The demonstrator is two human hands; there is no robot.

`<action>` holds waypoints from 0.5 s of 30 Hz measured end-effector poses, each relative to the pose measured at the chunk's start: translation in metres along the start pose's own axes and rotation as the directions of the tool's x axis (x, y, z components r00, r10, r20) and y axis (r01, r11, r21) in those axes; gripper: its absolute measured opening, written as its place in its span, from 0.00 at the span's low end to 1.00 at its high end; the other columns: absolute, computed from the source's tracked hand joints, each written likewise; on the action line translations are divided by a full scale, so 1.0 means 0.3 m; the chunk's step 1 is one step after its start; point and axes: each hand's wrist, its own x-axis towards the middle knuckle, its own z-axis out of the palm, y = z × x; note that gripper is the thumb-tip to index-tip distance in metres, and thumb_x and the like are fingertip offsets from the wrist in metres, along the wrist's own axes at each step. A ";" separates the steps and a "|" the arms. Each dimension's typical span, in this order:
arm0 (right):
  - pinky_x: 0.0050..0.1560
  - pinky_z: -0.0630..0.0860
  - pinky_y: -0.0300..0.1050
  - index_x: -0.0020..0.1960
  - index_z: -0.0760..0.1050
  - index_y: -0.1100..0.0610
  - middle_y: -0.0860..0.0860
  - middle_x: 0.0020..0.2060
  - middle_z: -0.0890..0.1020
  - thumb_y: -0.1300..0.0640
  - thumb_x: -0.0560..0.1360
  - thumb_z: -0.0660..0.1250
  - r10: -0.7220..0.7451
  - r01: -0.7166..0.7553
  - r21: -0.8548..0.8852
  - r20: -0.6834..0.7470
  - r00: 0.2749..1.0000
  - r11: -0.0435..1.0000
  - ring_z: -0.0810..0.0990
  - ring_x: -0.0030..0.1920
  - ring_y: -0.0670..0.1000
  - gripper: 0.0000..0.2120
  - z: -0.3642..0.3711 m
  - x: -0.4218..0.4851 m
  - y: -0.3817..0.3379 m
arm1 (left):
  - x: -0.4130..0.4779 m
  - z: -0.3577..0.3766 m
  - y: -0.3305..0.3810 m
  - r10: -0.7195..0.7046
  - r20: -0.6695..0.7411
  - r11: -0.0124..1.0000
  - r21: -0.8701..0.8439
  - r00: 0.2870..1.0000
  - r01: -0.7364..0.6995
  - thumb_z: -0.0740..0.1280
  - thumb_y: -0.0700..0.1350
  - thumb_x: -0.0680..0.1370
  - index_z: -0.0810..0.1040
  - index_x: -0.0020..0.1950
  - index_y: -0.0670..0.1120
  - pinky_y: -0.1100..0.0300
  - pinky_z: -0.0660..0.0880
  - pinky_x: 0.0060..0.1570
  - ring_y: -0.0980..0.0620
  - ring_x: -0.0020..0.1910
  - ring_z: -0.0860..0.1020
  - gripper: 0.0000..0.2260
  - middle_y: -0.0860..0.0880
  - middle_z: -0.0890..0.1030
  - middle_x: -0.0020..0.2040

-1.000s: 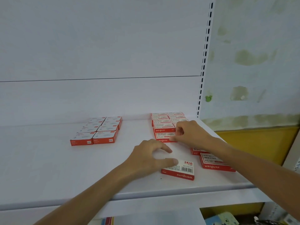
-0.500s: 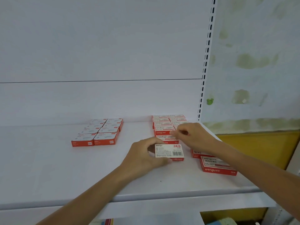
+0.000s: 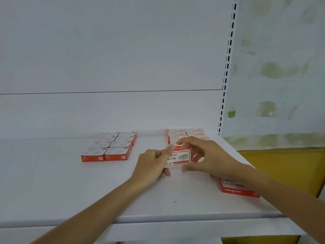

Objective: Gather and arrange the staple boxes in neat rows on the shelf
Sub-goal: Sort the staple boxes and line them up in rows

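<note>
- Left grip: wrapped round a staple box, thumb up its left edge, box tilted above the shelf.
- Right grip: spread wide around that box's right end; contact unclear.
- Just behind: right block of boxes; left block well apart.
- Loose box flat near the front edge.

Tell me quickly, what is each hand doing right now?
Left hand: grips a staple box by its left end.
Right hand: open, fingers spread around that box's right end; contact unclear.
</note>
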 end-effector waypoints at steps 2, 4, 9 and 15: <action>0.44 0.72 0.23 0.61 0.71 0.46 0.35 0.46 0.74 0.54 0.67 0.75 -0.058 0.055 -0.081 -0.034 0.998 0.995 0.74 0.43 0.31 0.25 0.013 0.005 -0.002 | 0.010 -0.002 -0.001 -0.020 0.010 1.000 0.010 1.000 0.020 0.57 0.61 0.76 0.80 0.38 0.48 0.67 0.70 0.30 0.60 0.20 0.72 0.21 0.52 0.77 0.22; 0.45 0.72 0.24 0.60 0.73 0.48 0.37 0.47 0.75 0.55 0.67 0.75 -0.108 0.100 -0.118 -0.066 0.992 0.988 0.74 0.45 0.32 0.23 0.018 0.013 0.006 | 0.018 -0.004 -0.003 -0.033 0.002 0.999 -0.023 0.999 0.033 0.58 0.61 0.76 0.80 0.40 0.47 0.65 0.69 0.33 0.60 0.21 0.72 0.20 0.52 0.77 0.23; 0.44 0.69 0.22 0.60 0.76 0.54 0.45 0.51 0.78 0.55 0.69 0.74 -0.167 0.133 -0.195 -0.167 0.972 0.972 0.73 0.43 0.29 0.20 -0.003 0.022 0.018 | 0.036 -0.004 -0.007 -0.032 0.033 0.982 -0.183 0.999 0.038 0.65 0.50 0.76 0.78 0.43 0.48 0.65 0.72 0.38 0.59 0.30 0.78 0.07 0.53 0.84 0.34; 0.44 0.69 0.21 0.62 0.75 0.54 0.46 0.52 0.73 0.55 0.67 0.75 -0.198 0.154 -0.228 -0.187 0.962 0.961 0.73 0.40 0.35 0.24 0.007 0.037 0.035 | 0.044 0.015 -0.003 -0.009 -0.082 0.985 -0.174 0.997 -0.005 0.67 0.48 0.74 0.76 0.50 0.52 0.53 0.77 0.54 0.52 0.44 0.80 0.05 0.50 0.84 0.42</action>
